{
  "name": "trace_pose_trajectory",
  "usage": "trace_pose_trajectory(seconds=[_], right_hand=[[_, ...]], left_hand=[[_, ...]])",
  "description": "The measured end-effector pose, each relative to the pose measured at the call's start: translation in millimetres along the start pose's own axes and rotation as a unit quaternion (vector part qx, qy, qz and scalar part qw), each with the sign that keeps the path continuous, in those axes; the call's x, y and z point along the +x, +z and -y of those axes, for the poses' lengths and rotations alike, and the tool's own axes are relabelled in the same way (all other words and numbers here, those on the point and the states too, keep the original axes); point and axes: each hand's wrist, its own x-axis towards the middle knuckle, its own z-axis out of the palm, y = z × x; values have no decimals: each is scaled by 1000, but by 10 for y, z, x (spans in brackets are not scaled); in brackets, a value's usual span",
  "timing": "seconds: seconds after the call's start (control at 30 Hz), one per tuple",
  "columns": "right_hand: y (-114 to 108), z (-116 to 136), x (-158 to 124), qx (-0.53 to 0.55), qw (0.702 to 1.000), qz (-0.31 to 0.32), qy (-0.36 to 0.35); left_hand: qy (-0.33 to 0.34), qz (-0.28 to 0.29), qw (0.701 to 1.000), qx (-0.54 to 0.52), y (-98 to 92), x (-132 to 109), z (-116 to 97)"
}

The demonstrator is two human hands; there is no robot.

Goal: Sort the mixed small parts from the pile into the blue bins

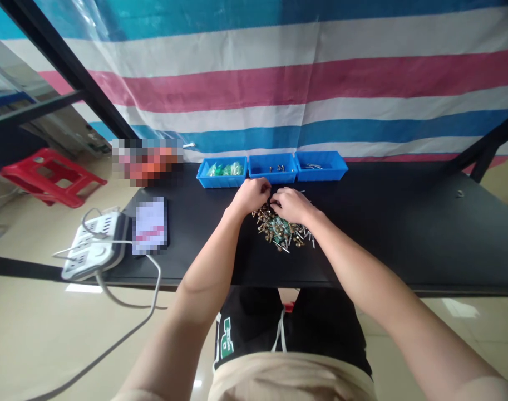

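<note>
A mixed pile of brass-coloured and silvery screws (297,236), with some green pieces among them, lies on the black table (383,234). My left hand (252,196) is at the pile's far left edge, just in front of the blue bins. Its fingers are curled together, and whatever they pinch is too small to make out. My right hand (293,205) reaches over the far side of the pile with bent fingers pointing left. Its fingertips are down at the screws, and I cannot tell what is between them.
Behind the pile stand a left blue bin (222,182) with green bagged pieces, a middle blue bin (279,178) with a few screws, and a right blue bin (322,175) with thin silvery pieces. A power strip (93,245) with cables and a blurred-out flat object (149,225) lie leftward.
</note>
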Motion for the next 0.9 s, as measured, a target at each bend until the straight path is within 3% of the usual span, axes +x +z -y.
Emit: trace_pose_trajectory(seconds=[0.23, 0.4, 0.57, 0.77, 0.9], right_hand=[[7, -17, 2, 46, 999, -22, 10], [42, -86, 36, 156, 981, -111, 37], [137, -162, 90, 336, 915, -200, 99], [195, -197, 123, 496, 838, -199, 106], [202, -207, 130, 557, 803, -184, 109]], left_hand=[[12, -3, 1000, 8, -8, 15, -11], [35, -9, 999, -25, -46, 12, -54], [54, 2, 996, -70, -62, -12, -98], [70, -6, 991, -110, -51, -29, -120], [98, -15, 988, -115, -65, -21, -133]])
